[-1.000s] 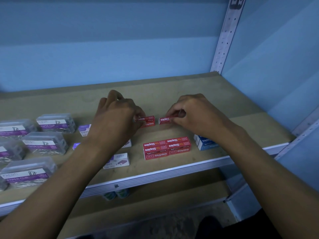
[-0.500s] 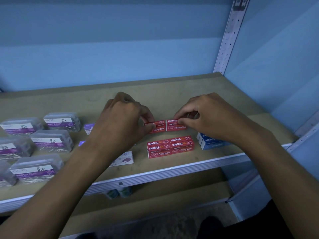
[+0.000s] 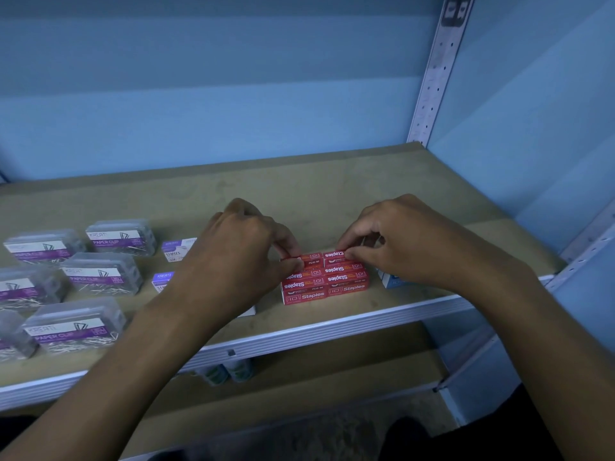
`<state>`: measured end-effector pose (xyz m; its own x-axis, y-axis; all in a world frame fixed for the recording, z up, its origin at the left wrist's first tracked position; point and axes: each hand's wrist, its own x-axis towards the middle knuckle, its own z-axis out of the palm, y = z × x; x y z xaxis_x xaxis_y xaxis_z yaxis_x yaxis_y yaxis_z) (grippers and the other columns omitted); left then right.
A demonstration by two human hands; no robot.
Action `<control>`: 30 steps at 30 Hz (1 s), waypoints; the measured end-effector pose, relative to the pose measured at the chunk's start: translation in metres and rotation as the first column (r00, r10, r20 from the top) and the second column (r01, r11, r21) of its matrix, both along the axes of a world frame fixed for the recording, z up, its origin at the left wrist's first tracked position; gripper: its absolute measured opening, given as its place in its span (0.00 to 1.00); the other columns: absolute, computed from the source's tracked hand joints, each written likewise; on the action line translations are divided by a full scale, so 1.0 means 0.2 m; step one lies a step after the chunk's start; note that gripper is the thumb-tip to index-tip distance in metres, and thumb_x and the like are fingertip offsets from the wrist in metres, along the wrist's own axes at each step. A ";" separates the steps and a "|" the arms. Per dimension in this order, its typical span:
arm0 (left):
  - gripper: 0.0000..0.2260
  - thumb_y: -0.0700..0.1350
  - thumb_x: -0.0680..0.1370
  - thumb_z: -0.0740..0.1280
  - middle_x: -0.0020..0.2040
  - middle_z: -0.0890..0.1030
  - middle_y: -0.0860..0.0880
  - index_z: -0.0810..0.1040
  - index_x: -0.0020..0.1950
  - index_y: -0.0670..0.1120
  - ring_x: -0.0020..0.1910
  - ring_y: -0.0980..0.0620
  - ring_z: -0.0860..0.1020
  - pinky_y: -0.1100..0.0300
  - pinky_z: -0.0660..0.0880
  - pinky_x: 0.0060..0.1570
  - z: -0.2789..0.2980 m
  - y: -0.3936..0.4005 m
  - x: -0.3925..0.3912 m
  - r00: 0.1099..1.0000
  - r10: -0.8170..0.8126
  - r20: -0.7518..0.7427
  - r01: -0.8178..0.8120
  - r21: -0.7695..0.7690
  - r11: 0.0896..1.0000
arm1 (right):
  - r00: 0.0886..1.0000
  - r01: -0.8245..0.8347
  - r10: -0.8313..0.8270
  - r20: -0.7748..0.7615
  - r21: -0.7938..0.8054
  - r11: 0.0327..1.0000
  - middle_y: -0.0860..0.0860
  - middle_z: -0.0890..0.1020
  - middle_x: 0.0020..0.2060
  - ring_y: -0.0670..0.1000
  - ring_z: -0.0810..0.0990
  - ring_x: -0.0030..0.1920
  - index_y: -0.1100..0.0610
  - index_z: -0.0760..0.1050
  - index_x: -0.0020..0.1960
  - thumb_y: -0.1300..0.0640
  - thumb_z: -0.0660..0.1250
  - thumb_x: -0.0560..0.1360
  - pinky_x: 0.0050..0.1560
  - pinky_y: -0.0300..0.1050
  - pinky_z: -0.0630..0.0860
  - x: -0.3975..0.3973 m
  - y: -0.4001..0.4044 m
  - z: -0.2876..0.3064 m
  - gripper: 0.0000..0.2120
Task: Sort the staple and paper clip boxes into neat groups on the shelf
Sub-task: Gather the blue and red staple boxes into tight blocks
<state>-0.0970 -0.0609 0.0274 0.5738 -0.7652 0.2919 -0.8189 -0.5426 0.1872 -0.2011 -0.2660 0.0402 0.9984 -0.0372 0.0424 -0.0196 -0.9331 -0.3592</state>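
Two small red staple boxes sit side by side at the back of a block of red staple boxes (image 3: pixel 324 283) near the front edge of a wooden shelf (image 3: pixel 332 194). The left hand (image 3: pixel 239 257) pinches the left red box (image 3: pixel 304 261) between thumb and fingertips. The right hand (image 3: pixel 402 244) pinches the right red box (image 3: pixel 334 255) the same way. Both boxes touch the red block and each other, so the hands are close together, one at each end of the pair.

The step in hand looks like seating these two boxes flush against the red group. The next move likely calls for a light squeeze inward to square the row, then letting go without nudging the block out of line.

A blue box (image 3: pixel 387 281) lies just right of the red block, partly hidden under the right wrist. To the left, partly behind the left arm, are small white and purple staple boxes (image 3: pixel 173 250). Farther left stands a group of clear paper clip boxes (image 3: pixel 100 272) with purple labels. The walls behind are blue, and a perforated metal upright (image 3: pixel 436 71) rises at the right.

A second ago the two red boxes were held apart, well behind the block. Half a second ago they met end to end, still short of it. Now they rest against it.
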 end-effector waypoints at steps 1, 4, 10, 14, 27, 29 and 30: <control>0.10 0.58 0.72 0.71 0.47 0.82 0.60 0.84 0.50 0.57 0.57 0.54 0.70 0.57 0.70 0.51 -0.01 0.00 0.00 1.000 -0.007 -0.022 0.007 -0.010 1.000 | 1.000 0.000 0.000 -0.005 -0.001 1.000 0.43 0.85 0.54 0.35 0.76 0.41 0.48 0.84 0.59 0.47 0.71 0.76 0.42 0.30 0.70 0.00 0.00 0.00 0.13; 0.07 0.56 0.72 0.73 0.44 0.82 0.61 0.84 0.47 0.57 0.55 0.54 0.71 0.56 0.72 0.50 -0.03 0.01 0.02 0.998 -0.028 -0.063 0.026 -0.041 0.999 | 1.000 0.002 -0.002 -0.009 -0.005 1.000 0.43 0.86 0.53 0.36 0.77 0.42 0.48 0.84 0.58 0.48 0.71 0.76 0.42 0.29 0.71 0.00 0.00 0.00 0.12; 0.06 0.56 0.71 0.73 0.42 0.81 0.61 0.84 0.46 0.58 0.53 0.56 0.71 0.52 0.75 0.51 -0.04 0.01 0.04 0.991 -0.040 -0.129 0.034 -0.049 0.998 | 1.000 0.004 -0.004 -0.022 0.006 1.000 0.43 0.86 0.52 0.36 0.77 0.42 0.48 0.84 0.57 0.49 0.71 0.76 0.42 0.30 0.72 -0.01 0.00 -0.01 0.11; 0.06 0.57 0.71 0.73 0.42 0.80 0.61 0.84 0.46 0.59 0.52 0.57 0.72 0.51 0.76 0.50 -0.06 0.01 0.05 0.989 -0.036 -0.145 0.032 -0.035 0.999 | 0.999 0.004 -0.004 -0.047 0.008 1.000 0.44 0.85 0.54 0.36 0.76 0.42 0.48 0.84 0.58 0.48 0.71 0.77 0.41 0.29 0.71 0.00 0.01 -0.01 0.12; 0.35 0.79 0.60 0.55 0.47 0.82 0.64 0.83 0.52 0.60 0.55 0.56 0.71 0.53 0.74 0.55 -0.04 0.01 0.02 0.995 -0.023 -0.101 0.025 0.018 1.000 | 0.997 0.007 -0.008 -0.070 -0.012 1.000 0.40 0.83 0.56 0.41 0.79 0.53 0.45 0.81 0.62 0.37 0.72 0.72 0.52 0.39 0.77 -0.03 0.02 0.02 0.22; 0.39 0.81 0.57 0.54 0.50 0.82 0.65 0.81 0.56 0.61 0.57 0.56 0.69 0.54 0.73 0.55 -0.02 0.02 0.02 0.995 -0.025 -0.093 0.032 0.073 0.997 | 0.995 -0.009 0.001 -0.102 -0.073 0.997 0.39 0.81 0.59 0.41 0.75 0.55 0.43 0.78 0.64 0.32 0.73 0.67 0.55 0.41 0.74 -0.03 0.02 0.01 0.29; 0.40 0.82 0.56 0.55 0.52 0.81 0.65 0.80 0.57 0.62 0.58 0.55 0.69 0.54 0.72 0.56 -0.02 0.03 0.01 0.996 -0.032 -0.084 0.041 0.109 0.993 | 0.992 -0.016 0.003 -0.124 -0.101 0.995 0.39 0.80 0.60 0.41 0.74 0.56 0.42 0.76 0.65 0.31 0.73 0.65 0.55 0.41 0.72 -0.03 0.03 0.01 0.31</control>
